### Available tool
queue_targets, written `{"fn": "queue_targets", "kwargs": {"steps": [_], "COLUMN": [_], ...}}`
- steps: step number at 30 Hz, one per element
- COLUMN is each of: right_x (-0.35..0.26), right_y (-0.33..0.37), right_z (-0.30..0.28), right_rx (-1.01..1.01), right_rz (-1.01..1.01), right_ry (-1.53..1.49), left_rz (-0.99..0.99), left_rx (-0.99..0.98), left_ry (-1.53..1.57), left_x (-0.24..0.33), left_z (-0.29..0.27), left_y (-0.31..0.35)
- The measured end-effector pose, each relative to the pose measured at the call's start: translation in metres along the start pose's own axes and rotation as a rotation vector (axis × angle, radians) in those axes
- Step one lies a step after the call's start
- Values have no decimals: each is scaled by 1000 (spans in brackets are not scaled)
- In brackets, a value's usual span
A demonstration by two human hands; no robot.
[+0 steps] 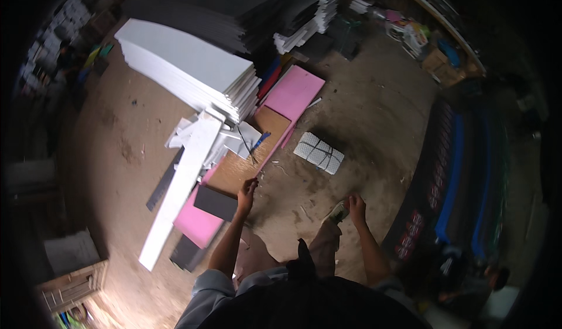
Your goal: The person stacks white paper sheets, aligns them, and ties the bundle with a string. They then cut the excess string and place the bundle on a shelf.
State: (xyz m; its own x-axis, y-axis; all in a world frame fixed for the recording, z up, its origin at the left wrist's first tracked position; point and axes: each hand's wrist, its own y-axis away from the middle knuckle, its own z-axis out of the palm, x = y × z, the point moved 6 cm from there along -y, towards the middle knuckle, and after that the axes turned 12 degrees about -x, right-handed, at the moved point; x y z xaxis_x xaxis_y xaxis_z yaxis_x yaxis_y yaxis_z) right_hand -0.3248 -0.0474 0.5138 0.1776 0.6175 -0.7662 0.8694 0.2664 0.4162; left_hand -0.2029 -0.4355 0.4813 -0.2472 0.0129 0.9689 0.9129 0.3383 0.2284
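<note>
My left hand is at the near right edge of a brown board, beside a dark rectangular sheet. Its fingers are curled together, and I cannot make out what they hold, if anything. Off to the right, above my shoe, my right hand hangs with bent fingers; anything inside them is too small to see. On the floor ahead, between the hands, lies a white textured bundle bound with dark cord. A blue-handled tool rests on the brown board.
Pink sheets lie at both ends of the brown board. A long white strip slants by scrap pieces on the left. Behind stand stacks of white sheets and dark sheets. Dark and blue rolls lie right; a person is lower right.
</note>
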Motion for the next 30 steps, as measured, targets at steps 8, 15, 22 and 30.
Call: {"fn": "queue_targets", "kwargs": {"steps": [8, 15, 22, 30], "right_x": [105, 77, 37, 190], "right_y": [-184, -242, -315, -490], "right_z": [-111, -134, -75, 49], "right_rx": [-275, -430, -762, -834], "right_rz": [9, 47, -335, -263], "right_ry": [-138, -189, 222, 570], "left_rz": [-332, -334, -338, -433], "left_rx": [302, 379, 470, 572], "left_ry": [436, 502, 615, 518], "left_x": [-27, -21, -94, -279], "left_z": [153, 228, 288, 369], "left_y": [8, -42, -119, -203]}}
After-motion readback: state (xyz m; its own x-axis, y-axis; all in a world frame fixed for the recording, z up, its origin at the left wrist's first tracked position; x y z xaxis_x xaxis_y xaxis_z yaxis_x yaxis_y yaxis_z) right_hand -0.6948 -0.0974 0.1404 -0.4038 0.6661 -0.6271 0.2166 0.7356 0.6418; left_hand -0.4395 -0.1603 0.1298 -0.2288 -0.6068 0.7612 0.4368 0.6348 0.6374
